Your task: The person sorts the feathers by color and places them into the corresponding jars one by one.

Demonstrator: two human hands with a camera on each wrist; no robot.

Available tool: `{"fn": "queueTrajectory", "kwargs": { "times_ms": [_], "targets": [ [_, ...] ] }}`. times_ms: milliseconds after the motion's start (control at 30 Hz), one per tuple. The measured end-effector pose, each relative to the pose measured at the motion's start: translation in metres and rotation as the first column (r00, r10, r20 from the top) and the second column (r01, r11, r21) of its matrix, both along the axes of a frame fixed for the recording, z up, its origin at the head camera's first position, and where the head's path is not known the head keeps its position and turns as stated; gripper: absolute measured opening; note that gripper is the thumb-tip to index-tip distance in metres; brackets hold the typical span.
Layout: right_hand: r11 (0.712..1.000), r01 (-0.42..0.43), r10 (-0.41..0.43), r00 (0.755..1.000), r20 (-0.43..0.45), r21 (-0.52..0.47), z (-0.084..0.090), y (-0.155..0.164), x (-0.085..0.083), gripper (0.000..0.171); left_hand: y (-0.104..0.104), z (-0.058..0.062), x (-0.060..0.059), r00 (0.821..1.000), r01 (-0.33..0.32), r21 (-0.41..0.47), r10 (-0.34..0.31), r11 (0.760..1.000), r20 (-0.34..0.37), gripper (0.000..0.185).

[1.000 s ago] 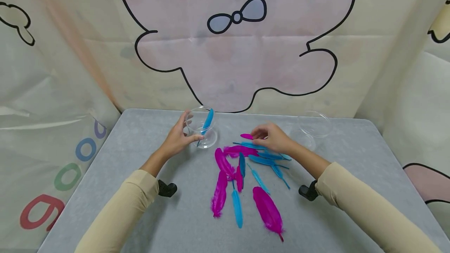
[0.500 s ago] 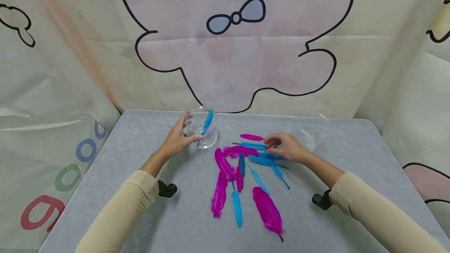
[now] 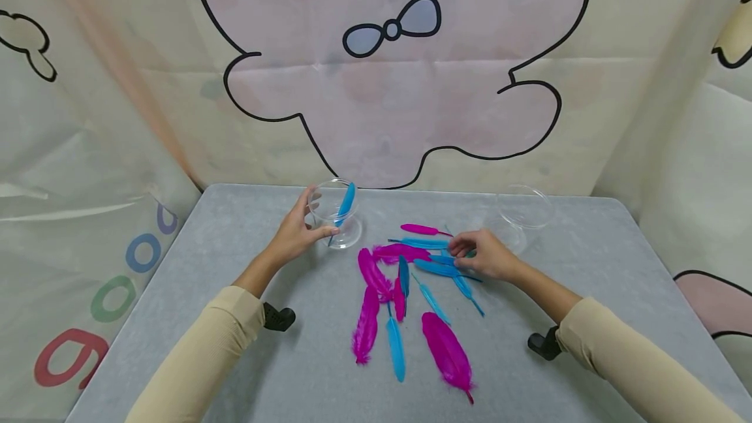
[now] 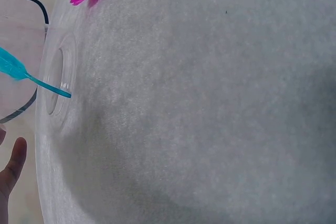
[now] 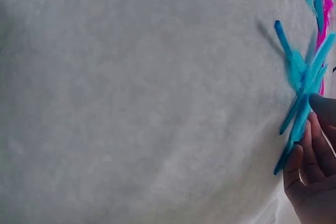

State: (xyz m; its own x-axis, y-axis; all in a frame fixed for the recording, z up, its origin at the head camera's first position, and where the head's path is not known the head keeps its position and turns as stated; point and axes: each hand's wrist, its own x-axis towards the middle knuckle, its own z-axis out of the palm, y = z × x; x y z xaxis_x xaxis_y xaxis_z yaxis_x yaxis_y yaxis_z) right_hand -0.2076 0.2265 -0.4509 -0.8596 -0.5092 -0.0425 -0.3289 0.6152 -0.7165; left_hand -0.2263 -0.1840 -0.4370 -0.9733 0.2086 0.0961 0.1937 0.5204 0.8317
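A person's left hand (image 3: 296,230) grips a clear cup (image 3: 329,215) at the far left of a gray table (image 3: 317,377), with 1 blue feather (image 3: 346,201) leaning inside. The right hand (image 3: 486,255) pinches a light-blue feather (image 5: 312,77) at the right of scattered pink feathers (image 3: 367,325) and blue feathers (image 3: 396,348). A 2nd clear cup (image 3: 525,216) stands at far right.

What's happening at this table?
A person is handling feathers and clear cups. The left hand holds a clear cup with one blue feather in it. The right hand is among the blue feathers, apparently pinching a light blue one. Other pink feathers and blue feathers lie loose on the gray table. A second clear cup stands beyond the right hand.
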Motion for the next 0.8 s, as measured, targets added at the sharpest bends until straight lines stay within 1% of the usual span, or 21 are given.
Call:
{"fn": "queueTrajectory", "kwargs": {
  "times_ms": [133, 333, 633, 800],
  "targets": [
    [1.0, 0.011, -0.011, 1.0, 0.012, -0.005, -0.0033, 0.0003, 0.001, 0.023, 0.0002, -0.0004, 0.0002, 1.0, 0.0, -0.003, 0.0, 1.0, -0.001, 0.103],
    [1.0, 0.0, 0.0, 1.0, 0.001, -0.014, -0.0072, 0.0013, 0.001, 0.021, 0.0004, -0.0004, -0.0003, 1.0, 0.001, -0.005, -0.001, 1.0, -0.007, 0.103],
    [1.0, 0.01, -0.01, 1.0, 0.018, -0.01, -0.0063, 0.0003, 0.0003, 0.019, 0.0003, -0.0013, -0.0001, 1.0, -0.004, -0.01, 0.004, 1.0, -0.002, 0.103],
    [1.0, 0.012, -0.012, 1.0, 0.02, 0.008, -0.0043, -0.001, -0.001, 0.017, 0.0003, -0.0016, 0.0, 1.0, -0.001, -0.005, 0.001, 1.0, 0.0, 0.103]
  ]
}}
